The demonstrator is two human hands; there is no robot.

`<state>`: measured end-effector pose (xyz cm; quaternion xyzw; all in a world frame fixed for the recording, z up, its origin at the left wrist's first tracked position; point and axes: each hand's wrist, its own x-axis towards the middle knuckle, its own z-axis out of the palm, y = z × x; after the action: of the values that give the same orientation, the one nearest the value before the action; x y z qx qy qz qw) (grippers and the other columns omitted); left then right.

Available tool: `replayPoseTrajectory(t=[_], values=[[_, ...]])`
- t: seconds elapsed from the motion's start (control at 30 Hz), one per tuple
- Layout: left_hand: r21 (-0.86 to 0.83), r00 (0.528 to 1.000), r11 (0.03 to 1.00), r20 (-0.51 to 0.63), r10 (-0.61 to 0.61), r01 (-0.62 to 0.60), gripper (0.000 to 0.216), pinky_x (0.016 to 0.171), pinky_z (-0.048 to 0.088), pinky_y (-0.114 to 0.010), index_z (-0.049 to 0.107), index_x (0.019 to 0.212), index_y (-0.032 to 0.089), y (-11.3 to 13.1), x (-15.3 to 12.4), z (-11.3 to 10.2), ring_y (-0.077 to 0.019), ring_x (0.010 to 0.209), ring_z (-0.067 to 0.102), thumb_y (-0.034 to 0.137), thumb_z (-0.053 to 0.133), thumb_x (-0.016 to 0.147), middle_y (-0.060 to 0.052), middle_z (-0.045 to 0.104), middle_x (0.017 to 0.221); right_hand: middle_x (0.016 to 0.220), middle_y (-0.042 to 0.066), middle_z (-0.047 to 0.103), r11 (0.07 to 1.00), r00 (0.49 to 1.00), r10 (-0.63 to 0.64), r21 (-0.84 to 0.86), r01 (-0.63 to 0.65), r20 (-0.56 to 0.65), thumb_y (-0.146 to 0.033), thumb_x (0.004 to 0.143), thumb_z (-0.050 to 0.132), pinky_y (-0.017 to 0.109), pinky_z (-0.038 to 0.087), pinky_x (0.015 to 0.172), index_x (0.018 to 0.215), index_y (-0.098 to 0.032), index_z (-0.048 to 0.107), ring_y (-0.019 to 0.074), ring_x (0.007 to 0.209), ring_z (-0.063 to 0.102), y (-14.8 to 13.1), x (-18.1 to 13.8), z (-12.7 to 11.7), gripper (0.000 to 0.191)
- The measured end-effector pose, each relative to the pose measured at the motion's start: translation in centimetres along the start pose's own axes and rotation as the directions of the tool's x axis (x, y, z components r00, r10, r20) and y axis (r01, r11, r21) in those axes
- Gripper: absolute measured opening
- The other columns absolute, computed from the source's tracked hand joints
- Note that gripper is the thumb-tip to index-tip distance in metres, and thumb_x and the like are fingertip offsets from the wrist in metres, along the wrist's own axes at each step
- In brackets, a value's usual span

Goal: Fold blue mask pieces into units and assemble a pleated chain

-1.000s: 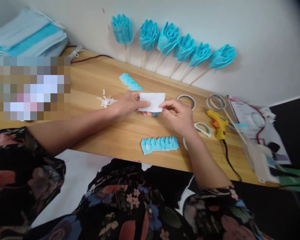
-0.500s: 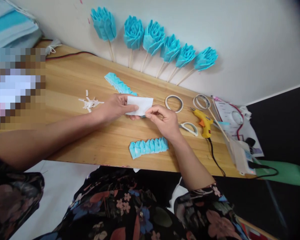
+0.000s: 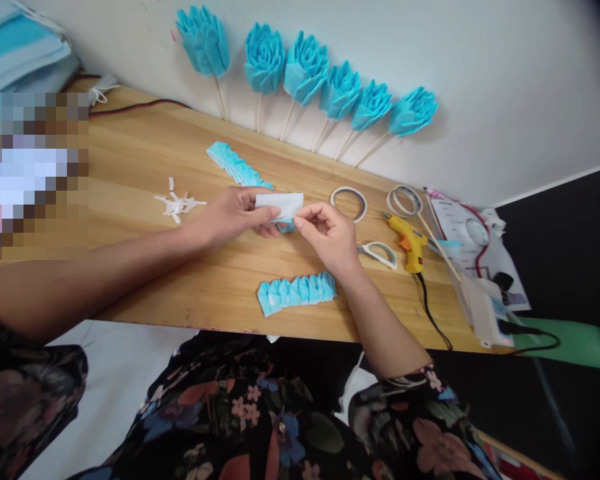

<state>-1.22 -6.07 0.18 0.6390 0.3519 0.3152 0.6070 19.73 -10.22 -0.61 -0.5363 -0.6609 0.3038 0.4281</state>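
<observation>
On the wooden table [image 3: 135, 160], the white power strip [image 3: 484, 313] at my far right takes a black plug [image 3: 509, 327]. My left hand [image 3: 235, 215] and right hand [image 3: 327, 233] meet above the middle of the table, with the small sheet [image 3: 273, 201] between them. Left thumb on top and fingers beneath are clamped on the sheet; right thumb and forefinger pinch its right end. Compared with half a second ago, the sheet's white face shows as a shallower band, and more blue appears below it. The sheet is white and flat-looking, with a straight upper edge; whether the blue part belongs to the same piece, I cannot tell. One pleated blue strip [image 3: 297, 292] lies nearer me, another folded strip [image 3: 237, 163] beyond my left hand. Near my right hand lie scissors [image 3: 383, 257] and a yellow glue gun [image 3: 411, 241]; six blue flowers [image 3: 307, 70] on sticks lean against the wall [image 3: 480, 80].
</observation>
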Motion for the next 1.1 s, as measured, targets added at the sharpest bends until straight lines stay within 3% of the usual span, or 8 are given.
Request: replayPoseTrajectory(t=[0.4,0.57,0.73,0.93,1.1], values=[[0.008,0.997,1.0,-0.076,-0.022,0.023,0.048,0.081,0.064,-0.036,0.067,0.129,0.009,0.0,0.0,0.2,-0.021,0.079,0.078,0.026,0.079,0.086,-0.008,0.079,0.087,0.088,-0.001,0.072,1.0,1.0,-0.008,0.022,0.008,0.012,-0.03,0.085,0.068,0.032,0.056,0.077,0.094,-0.025,0.062,0.015,0.082,0.069,0.1,0.0,0.1,0.012],[0.05,0.994,0.999,-0.107,0.024,-0.019,0.04,0.078,0.064,-0.033,0.07,0.123,0.008,0.0,0.0,0.2,-0.0197,0.077,0.077,0.02,0.076,0.086,-0.008,0.079,0.089,0.093,0.0,0.074,0.986,0.996,-0.005,0.167,-0.011,0.091,-0.033,0.086,0.071,0.034,0.059,0.08,0.123,-0.027,0.058,0.0172,0.085,0.071,0.3,0.1,0.1,0.041],[0.12,0.991,0.991,-0.119,0.069,-0.055,0.036,0.077,0.062,-0.028,0.073,0.119,0.013,0.3,-0.2,0.4,-0.0172,0.077,0.077,0.018,0.074,0.084,-0.006,0.079,0.097,0.106,0.004,0.076,0.989,0.986,0.016,0.143,-0.04,0.165,-0.048,0.082,0.077,0.037,0.06,0.08,0.142,-0.027,0.054,0.02,0.089,0.07,0.7,0.1,0.0,0.068],[0.138,0.991,0.985,-0.077,0.113,-0.102,0.036,0.069,0.058,-0.021,0.076,0.118,0.017,0.7,-0.4,0.6,-0.0121,0.072,0.073,0.013,0.07,0.082,-0.004,0.078,0.102,0.103,0.004,0.076,0.992,0.989,0.03,0.119,-0.048,0.145,-0.037,0.086,0.071,0.036,0.057,0.086,0.125,-0.022,0.069,0.0183,0.09,0.068,0.5,0.0,0.0,0.042],[0.14,0.966,0.971,-0.147,0.213,-0.193,0.037,0.071,0.056,-0.023,0.075,0.118,0.015,-0.6,0.1,0.3,-0.0143,0.081,0.071,0.015,0.074,0.081,-0.007,0.076,0.105,0.084,0.0,0.069,0.995,0.991,0.039,0.085,-0.05,0.131,-0.032,0.086,0.067,0.031,0.05,0.073,0.121,-0.021,0.071,0.0141,0.075,0.06,0.2,0.1,-0.2,0.037]])
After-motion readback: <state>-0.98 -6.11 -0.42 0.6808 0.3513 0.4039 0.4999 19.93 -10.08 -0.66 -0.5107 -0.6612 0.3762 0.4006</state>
